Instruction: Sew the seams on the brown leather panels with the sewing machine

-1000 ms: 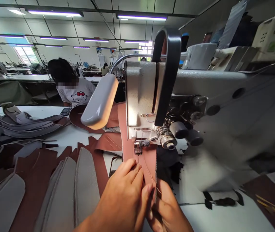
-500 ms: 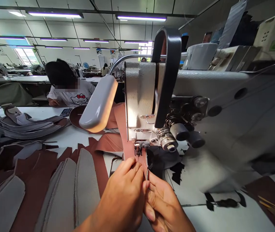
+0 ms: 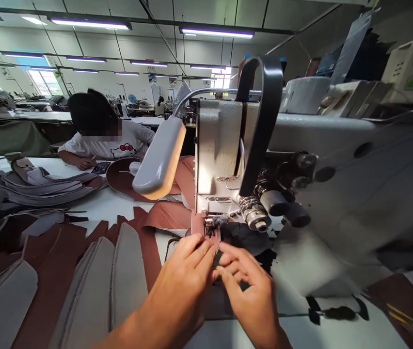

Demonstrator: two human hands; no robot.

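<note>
A reddish-brown leather piece (image 3: 198, 224) lies under the presser foot (image 3: 210, 227) of a sewing machine (image 3: 216, 145). My left hand (image 3: 182, 271) rests on the near end of this piece, its fingers together and pressing it just in front of the foot. Close by on the right, my right hand (image 3: 248, 286) has its index finger stretched to the leather's right edge, the other fingers curled and partly apart. Thumb and fingertips of the right hand meet near the left hand, and nothing is clearly seen between them.
Stacked grey-backed brown pieces (image 3: 128, 266) cover the table on the left. A lamp (image 3: 161, 157) hangs left of the machine head. Black material (image 3: 246, 240) lies right of the foot. Across the table sits a person in a white shirt (image 3: 134, 138).
The leather has moved forward under the foot, and less of it shows before my hands. My right hand has opened somewhat and shifted right. The view has tilted slightly.
</note>
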